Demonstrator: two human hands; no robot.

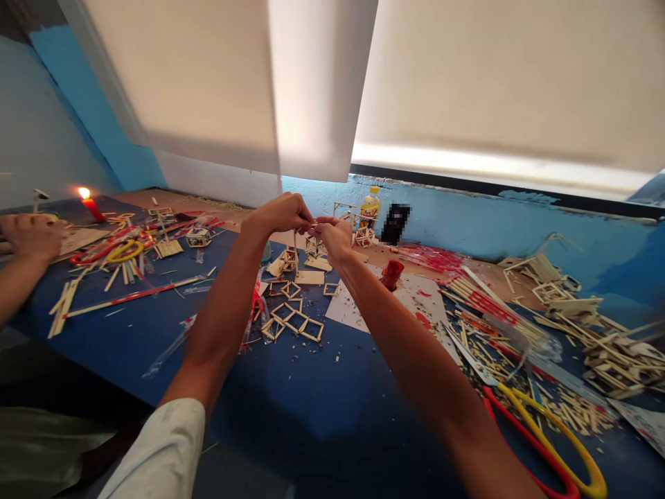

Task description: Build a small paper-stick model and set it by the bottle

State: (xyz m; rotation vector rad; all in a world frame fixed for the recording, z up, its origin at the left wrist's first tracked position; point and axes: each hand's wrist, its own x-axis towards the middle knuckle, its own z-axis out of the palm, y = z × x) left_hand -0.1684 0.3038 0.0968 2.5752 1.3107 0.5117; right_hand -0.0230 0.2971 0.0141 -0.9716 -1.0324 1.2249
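Observation:
Both arms reach over the blue table, and the fingertips meet above small frames of wooden sticks. My left hand (285, 212) is closed in a pinch, wrist bent, with a thin upright wooden stick (296, 253) just below its fingertips; whether the stick is gripped I cannot tell. Fingers pinched too, my right hand (337, 235) touches the left at the tips. What lies between them is too small to make out. Under the hands are a flat stick panel (310, 278) and a lattice of joined stick squares (294, 320).
A lit red candle (92, 207) burns at the left near another person's hand (32, 235). An unlit red candle stub (391, 275) stands on white paper (347, 313). Scissors (558, 440), loose sticks (576, 409) and stick structures (618, 357) crowd the right. A yellow-capped bottle (370, 208) stands behind.

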